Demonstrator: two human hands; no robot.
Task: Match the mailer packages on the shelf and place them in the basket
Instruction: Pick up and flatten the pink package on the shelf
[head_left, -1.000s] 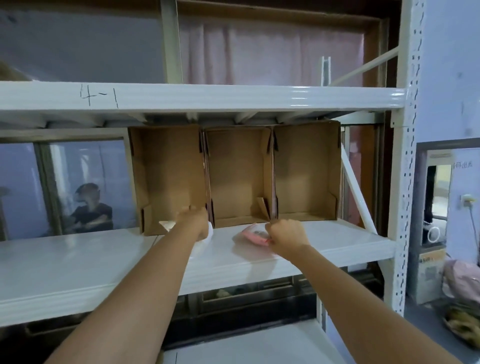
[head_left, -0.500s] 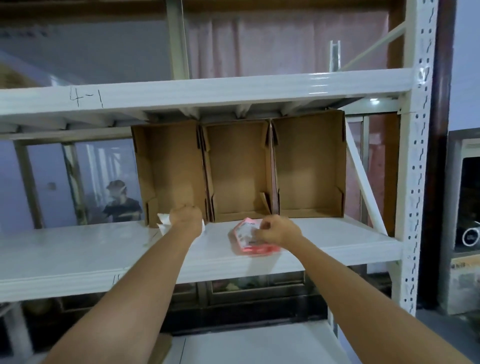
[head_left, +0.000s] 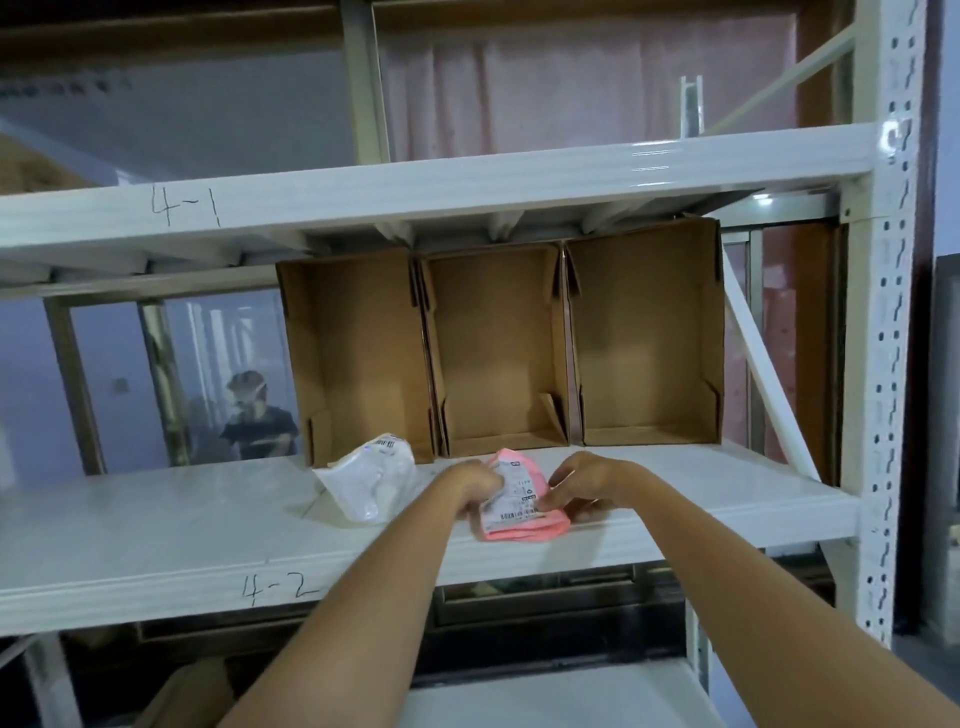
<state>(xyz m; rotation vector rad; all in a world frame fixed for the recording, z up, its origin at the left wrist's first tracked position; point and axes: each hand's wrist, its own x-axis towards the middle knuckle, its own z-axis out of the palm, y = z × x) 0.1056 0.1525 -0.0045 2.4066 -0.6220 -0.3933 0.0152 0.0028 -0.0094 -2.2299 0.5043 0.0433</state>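
A pink mailer package (head_left: 519, 525) with a white barcode label lies near the front of the white shelf (head_left: 156, 519) marked 4-2. My left hand (head_left: 470, 486) pinches its left edge and my right hand (head_left: 584, 480) pinches its right edge. A white mailer package (head_left: 371, 480) with a barcode label lies on the shelf just left of my left hand, untouched. No basket is in view.
Three open, empty cardboard boxes (head_left: 498, 353) stand side by side at the back of the shelf. The upper shelf beam (head_left: 415, 192) marked 4-1 runs overhead. A white upright post (head_left: 883, 364) bounds the right. A person (head_left: 257, 415) sits behind the glass, left.
My left hand let go of the white mailer and moved right onto the pink mailer. The pink mailer came closer to the shelf's front edge, now held from both sides.
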